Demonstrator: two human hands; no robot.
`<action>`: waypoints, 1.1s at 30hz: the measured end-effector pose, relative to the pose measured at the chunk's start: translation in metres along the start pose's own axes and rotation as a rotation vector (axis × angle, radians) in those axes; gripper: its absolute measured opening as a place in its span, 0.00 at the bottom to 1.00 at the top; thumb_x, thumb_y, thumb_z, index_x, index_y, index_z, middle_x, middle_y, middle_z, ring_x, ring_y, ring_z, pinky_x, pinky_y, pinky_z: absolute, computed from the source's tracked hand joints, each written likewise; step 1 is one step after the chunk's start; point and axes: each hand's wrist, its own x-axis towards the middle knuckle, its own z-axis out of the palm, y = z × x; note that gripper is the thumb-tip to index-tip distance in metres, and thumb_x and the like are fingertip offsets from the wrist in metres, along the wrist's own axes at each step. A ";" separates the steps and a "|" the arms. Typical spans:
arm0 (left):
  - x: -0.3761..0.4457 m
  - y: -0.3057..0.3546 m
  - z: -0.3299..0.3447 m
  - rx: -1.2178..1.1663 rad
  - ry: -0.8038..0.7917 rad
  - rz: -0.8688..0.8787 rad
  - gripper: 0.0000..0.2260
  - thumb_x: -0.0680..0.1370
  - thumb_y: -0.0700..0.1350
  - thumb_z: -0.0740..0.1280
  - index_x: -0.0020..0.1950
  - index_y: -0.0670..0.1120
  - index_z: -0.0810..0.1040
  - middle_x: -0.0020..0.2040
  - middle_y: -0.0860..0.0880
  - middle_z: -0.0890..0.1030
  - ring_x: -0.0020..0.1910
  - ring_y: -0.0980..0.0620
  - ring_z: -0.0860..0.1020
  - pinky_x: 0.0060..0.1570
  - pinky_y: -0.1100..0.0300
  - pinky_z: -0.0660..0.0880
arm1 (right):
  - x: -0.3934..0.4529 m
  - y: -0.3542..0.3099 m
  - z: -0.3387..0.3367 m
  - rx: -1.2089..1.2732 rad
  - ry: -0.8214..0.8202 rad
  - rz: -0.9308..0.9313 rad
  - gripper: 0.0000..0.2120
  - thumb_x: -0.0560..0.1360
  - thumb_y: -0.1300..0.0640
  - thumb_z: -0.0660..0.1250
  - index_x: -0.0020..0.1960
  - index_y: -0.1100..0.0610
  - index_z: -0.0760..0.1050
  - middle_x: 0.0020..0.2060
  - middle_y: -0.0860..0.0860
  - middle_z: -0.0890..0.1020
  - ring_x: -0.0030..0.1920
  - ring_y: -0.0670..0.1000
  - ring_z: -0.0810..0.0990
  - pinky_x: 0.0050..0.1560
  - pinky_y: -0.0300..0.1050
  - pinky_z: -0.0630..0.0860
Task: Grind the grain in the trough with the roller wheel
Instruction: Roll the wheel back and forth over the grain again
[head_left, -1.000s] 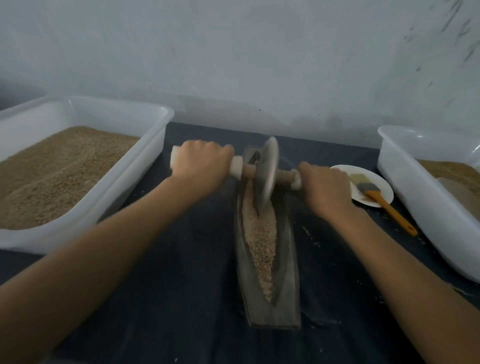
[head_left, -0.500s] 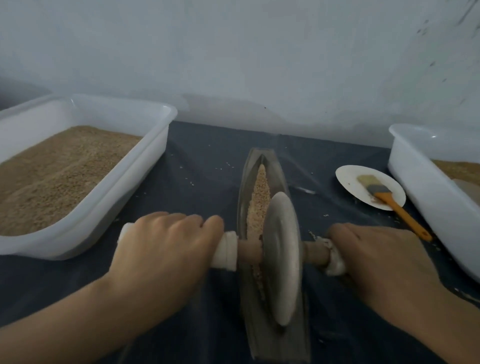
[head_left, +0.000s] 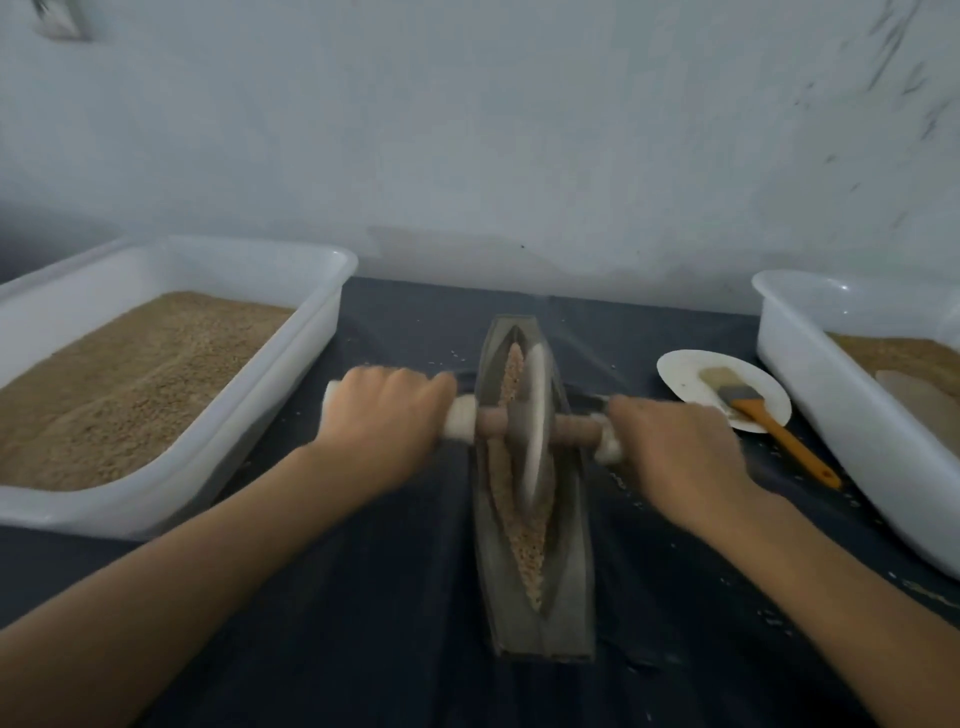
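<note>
Basically, the roller wheel (head_left: 535, 431) stood on edge in the boat-shaped trough (head_left: 569, 582), roughly mid-length toward the far half, motion-blurred, with the grain (head_left: 527, 535) lying in a line along the groove both ahead of and behind it. Half a second earlier the wheel was at the near end of the trough; a second earlier at the far end, so it had gone back and was now rolling away again, meaning the grinding strokes were ongoing, mid-pass. Grain looked still coarse, so judged not finished. Left hand (head_left: 387, 415) clenched around the white-wrapped left end of the wooden axle (head_left: 491, 422); right hand (head_left: 675, 444) clenched around the right end, both knuckles up. The trough sat on a dark cloth (head_left: 363, 623), with loose kernels scattered near it. Left: a white tub (head_left: 291, 384) holding grain. Right: a white plate (head_left: 680, 371) with an orange-handled brush (head_left: 763, 415) on it, handle hanging off the rim; beyond it, a second white tub (head_left: 831, 415) with grain, partly cut off.
</note>
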 end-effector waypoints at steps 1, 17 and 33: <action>-0.022 0.001 -0.008 -0.024 0.016 0.038 0.20 0.68 0.52 0.72 0.41 0.55 0.59 0.33 0.55 0.68 0.30 0.52 0.66 0.30 0.58 0.58 | -0.022 -0.003 -0.011 -0.004 0.035 -0.051 0.15 0.67 0.50 0.73 0.43 0.50 0.68 0.35 0.49 0.78 0.33 0.56 0.77 0.32 0.49 0.72; 0.076 -0.021 0.039 -0.087 0.019 -0.153 0.08 0.75 0.53 0.65 0.43 0.52 0.67 0.41 0.49 0.79 0.38 0.45 0.77 0.36 0.55 0.69 | 0.092 0.005 0.010 -0.255 0.199 0.062 0.12 0.63 0.54 0.77 0.40 0.54 0.74 0.31 0.51 0.80 0.29 0.56 0.78 0.28 0.42 0.57; -0.045 0.002 -0.021 -0.022 -0.046 0.083 0.20 0.60 0.52 0.77 0.39 0.55 0.66 0.29 0.55 0.70 0.25 0.53 0.71 0.27 0.60 0.56 | -0.038 -0.004 -0.025 -0.007 -0.089 -0.051 0.18 0.64 0.42 0.69 0.39 0.45 0.59 0.29 0.45 0.69 0.27 0.48 0.71 0.25 0.44 0.66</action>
